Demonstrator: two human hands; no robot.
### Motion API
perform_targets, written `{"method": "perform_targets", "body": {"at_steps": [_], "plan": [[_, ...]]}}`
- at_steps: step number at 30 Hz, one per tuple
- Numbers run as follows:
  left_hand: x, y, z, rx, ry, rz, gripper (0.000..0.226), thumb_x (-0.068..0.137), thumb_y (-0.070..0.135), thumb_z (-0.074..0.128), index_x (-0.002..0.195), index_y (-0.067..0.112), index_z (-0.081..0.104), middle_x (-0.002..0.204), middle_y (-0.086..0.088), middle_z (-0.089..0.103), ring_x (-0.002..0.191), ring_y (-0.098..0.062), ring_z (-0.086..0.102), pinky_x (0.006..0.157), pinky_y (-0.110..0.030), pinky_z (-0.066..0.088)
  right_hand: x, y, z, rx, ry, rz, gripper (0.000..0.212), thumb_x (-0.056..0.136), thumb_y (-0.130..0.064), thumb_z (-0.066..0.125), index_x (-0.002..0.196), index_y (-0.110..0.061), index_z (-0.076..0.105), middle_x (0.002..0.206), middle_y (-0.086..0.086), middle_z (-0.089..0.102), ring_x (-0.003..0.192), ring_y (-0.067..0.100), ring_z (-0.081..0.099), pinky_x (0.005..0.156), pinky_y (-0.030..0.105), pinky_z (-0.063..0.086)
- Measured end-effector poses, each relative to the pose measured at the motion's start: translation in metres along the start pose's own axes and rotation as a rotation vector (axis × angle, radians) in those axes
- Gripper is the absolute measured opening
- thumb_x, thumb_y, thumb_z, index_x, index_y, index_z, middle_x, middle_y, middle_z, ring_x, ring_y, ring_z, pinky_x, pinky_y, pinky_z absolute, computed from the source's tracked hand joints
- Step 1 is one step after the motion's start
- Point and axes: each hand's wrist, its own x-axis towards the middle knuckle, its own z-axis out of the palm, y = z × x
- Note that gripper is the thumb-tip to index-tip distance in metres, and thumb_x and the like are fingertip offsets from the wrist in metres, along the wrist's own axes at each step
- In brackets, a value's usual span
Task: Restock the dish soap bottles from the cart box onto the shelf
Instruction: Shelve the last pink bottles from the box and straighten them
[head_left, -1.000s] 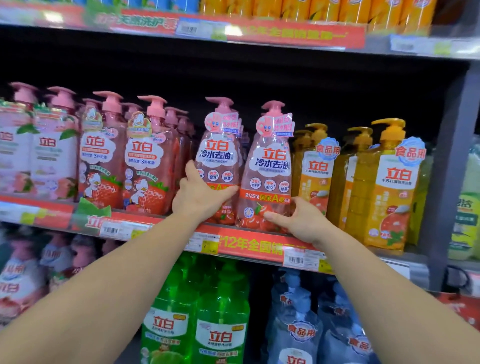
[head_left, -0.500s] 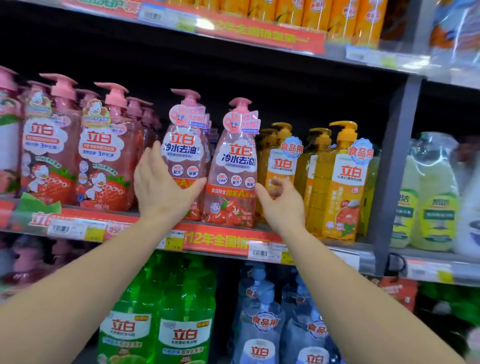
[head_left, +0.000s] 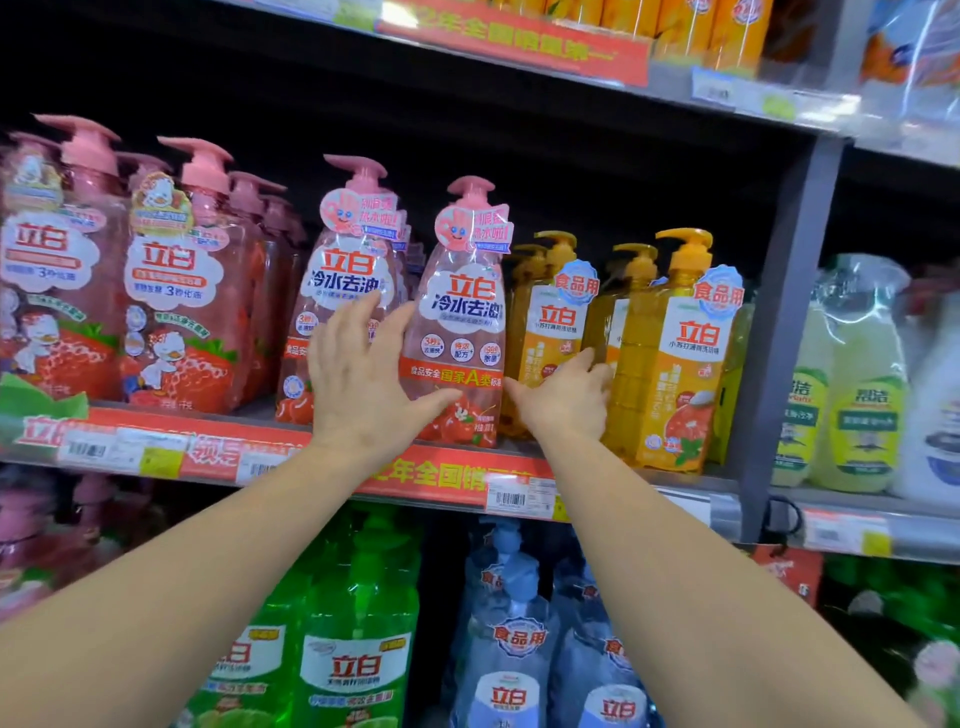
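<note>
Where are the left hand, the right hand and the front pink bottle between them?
left hand (head_left: 358, 384), head view, on the back of the hand.
right hand (head_left: 566, 400), head view, on the back of the hand.
front pink bottle (head_left: 462, 317), head view, on its white label.

Two soap bottles stand side by side at the front of the middle shelf (head_left: 452, 483). The left hand (head_left: 363, 374) lies between them, in front of the left soap bottle (head_left: 343, 291) and against the side of the right soap bottle (head_left: 457, 332). The right hand (head_left: 566, 400) is on the other side of that bottle, in front of the pump bottles (head_left: 670, 358) to its right. More bottles (head_left: 358, 649) stand on the shelf below.
</note>
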Motion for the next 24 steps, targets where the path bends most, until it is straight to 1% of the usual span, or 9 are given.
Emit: {"method": "perform_targets", "body": {"at_steps": [4, 7, 9, 12, 14, 16, 19, 22, 24], "plan": [[-0.002, 0.01, 0.01, 0.066, -0.063, 0.092, 0.091, 0.067, 0.07, 0.07, 0.146, 0.036, 0.04, 0.159, -0.012, 0.022, 0.147, -0.034, 0.012, 0.118, -0.057, 0.002, -0.001, -0.002, 0.0, 0.045, 0.025, 0.029, 0.099, 0.073, -0.055, 0.076, 0.145, -0.011, 0.025, 0.148, 0.014, 0.031, 0.136, 0.032, 0.037, 0.104, 0.045, 0.041], [-0.002, 0.017, 0.017, 0.088, -0.093, 0.117, 0.091, 0.068, 0.074, 0.066, 0.148, 0.044, 0.032, 0.162, -0.01, 0.013, 0.149, -0.033, 0.004, 0.118, -0.058, -0.002, 0.0, -0.004, 0.001, 0.075, 0.033, 0.043, 0.094, 0.074, -0.053, 0.076, 0.143, -0.012, 0.027, 0.148, 0.013, 0.032, 0.136, 0.031, 0.038, 0.103, 0.044, 0.042], [0.0, 0.022, 0.02, 0.108, -0.085, 0.14, 0.092, 0.067, 0.077, 0.062, 0.148, 0.047, 0.029, 0.163, -0.01, 0.008, 0.15, -0.033, 0.0, 0.117, -0.059, -0.004, 0.0, -0.005, 0.002, 0.069, 0.052, 0.038, 0.096, 0.075, -0.053, 0.075, 0.145, -0.013, 0.024, 0.148, 0.014, 0.034, 0.136, 0.032, 0.038, 0.103, 0.044, 0.042], [0.003, 0.026, 0.024, 0.125, -0.11, 0.161, 0.093, 0.068, 0.08, 0.057, 0.149, 0.05, 0.021, 0.164, -0.01, -0.002, 0.15, -0.033, -0.008, 0.116, -0.057, -0.01, -0.001, -0.008, 0.005, 0.026, 0.084, -0.028, 0.107, 0.076, -0.052, 0.075, 0.152, -0.016, 0.009, 0.149, 0.014, 0.032, 0.139, 0.032, 0.033, 0.106, 0.045, 0.038], [0.002, 0.024, 0.026, 0.128, -0.112, 0.168, 0.094, 0.07, 0.078, 0.059, 0.15, 0.05, 0.019, 0.164, -0.009, -0.005, 0.15, -0.032, -0.008, 0.116, -0.055, -0.01, -0.002, -0.011, 0.008, 0.012, 0.09, -0.046, 0.112, 0.076, -0.049, 0.076, 0.153, -0.019, 0.001, 0.151, 0.013, 0.027, 0.14, 0.032, 0.029, 0.105, 0.047, 0.038], [0.001, 0.022, 0.026, 0.129, -0.111, 0.174, 0.095, 0.071, 0.076, 0.061, 0.15, 0.051, 0.015, 0.164, -0.008, -0.006, 0.15, -0.032, -0.005, 0.117, -0.055, -0.009, -0.003, -0.014, 0.01, 0.021, 0.085, -0.03, 0.113, 0.077, -0.044, 0.077, 0.154, -0.021, -0.003, 0.152, 0.012, 0.022, 0.14, 0.032, 0.025, 0.102, 0.047, 0.042], [0.001, 0.021, 0.026, 0.13, -0.122, 0.174, 0.094, 0.072, 0.075, 0.06, 0.15, 0.051, 0.013, 0.163, -0.006, -0.008, 0.15, -0.03, 0.0, 0.117, -0.053, -0.01, -0.001, -0.016, 0.009, 0.038, 0.08, -0.01, 0.112, 0.078, -0.038, 0.078, 0.154, -0.021, -0.003, 0.152, 0.012, 0.021, 0.14, 0.031, 0.024, 0.101, 0.046, 0.043], [0.001, 0.021, 0.026, 0.111, -0.108, 0.179, 0.093, 0.071, 0.074, 0.063, 0.149, 0.05, 0.019, 0.164, -0.008, -0.004, 0.15, -0.03, 0.006, 0.117, -0.053, -0.009, -0.001, -0.015, 0.006, 0.071, 0.077, -0.001, 0.111, 0.077, -0.036, 0.079, 0.154, -0.022, -0.001, 0.152, 0.011, 0.021, 0.142, 0.031, 0.021, 0.101, 0.047, 0.043], [0.001, 0.021, 0.025, 0.1, -0.113, 0.176, 0.093, 0.071, 0.072, 0.064, 0.149, 0.05, 0.019, 0.164, -0.008, -0.004, 0.15, -0.029, 0.006, 0.117, -0.053, -0.009, -0.002, -0.015, 0.005, 0.083, 0.08, 0.002, 0.111, 0.077, -0.036, 0.079, 0.154, -0.023, 0.0, 0.152, 0.011, 0.022, 0.142, 0.031, 0.021, 0.101, 0.047, 0.043]]}}
